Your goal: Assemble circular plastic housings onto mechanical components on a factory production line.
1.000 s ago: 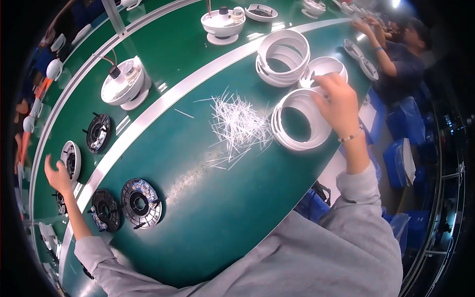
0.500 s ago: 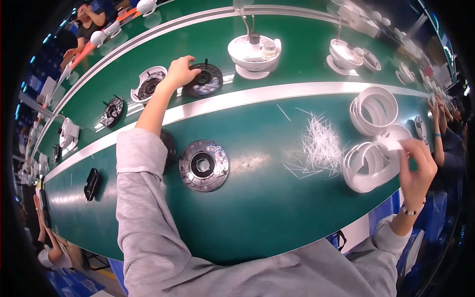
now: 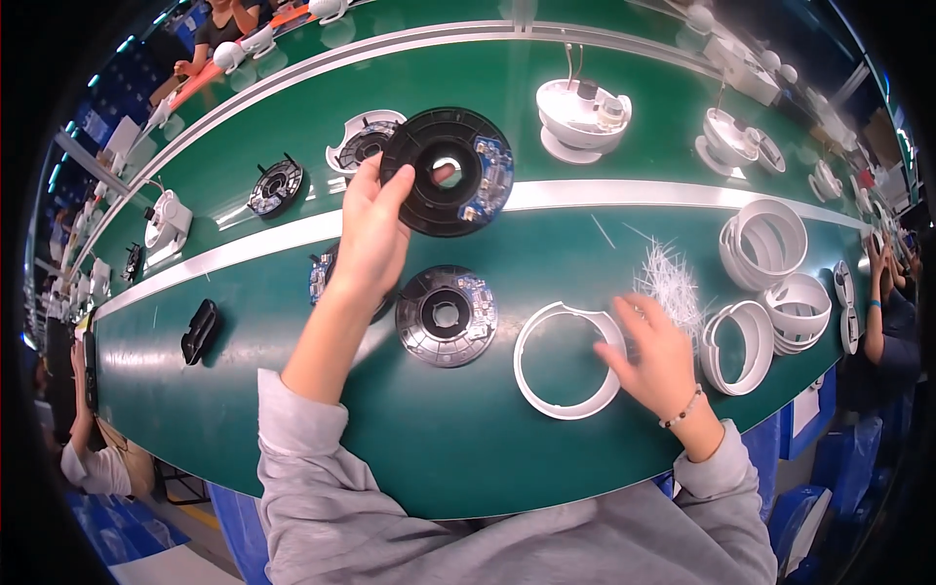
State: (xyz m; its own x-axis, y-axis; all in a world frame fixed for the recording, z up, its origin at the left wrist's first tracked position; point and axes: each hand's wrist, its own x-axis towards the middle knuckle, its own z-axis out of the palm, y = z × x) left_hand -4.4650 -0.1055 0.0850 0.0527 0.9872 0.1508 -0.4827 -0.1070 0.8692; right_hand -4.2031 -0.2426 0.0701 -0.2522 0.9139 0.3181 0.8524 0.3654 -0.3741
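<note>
My left hand [image 3: 375,229] grips a black round disc [image 3: 414,210] by its left edge, raised above the bench. A blue circuit board [image 3: 490,180] sits on the disc's right side, and a fingertip shows through its centre hole. A white plastic ring [image 3: 526,375] with a notched top lies flat on the green bench. Over that ring's right edge is my right hand [image 3: 658,361], fingers spread and thumb apart. Between the hands rests a grey-black disc [image 3: 419,341] with a board on it. Another dark disc [image 3: 320,278] is partly hidden behind my left forearm.
White rings [image 3: 736,375] stand in stacks at the right, beside a pile of thin white strips [image 3: 668,278]. A black part [image 3: 201,331] lies at left. Beyond a metal rail [image 3: 624,193], white housings [image 3: 583,122] and black discs [image 3: 276,185] sit on a green surface. Other people work nearby.
My left hand has lifted a black disc off the far surface and drawn it nearer. My right hand has come left from the stacks, and a white ring now lies under it.
</note>
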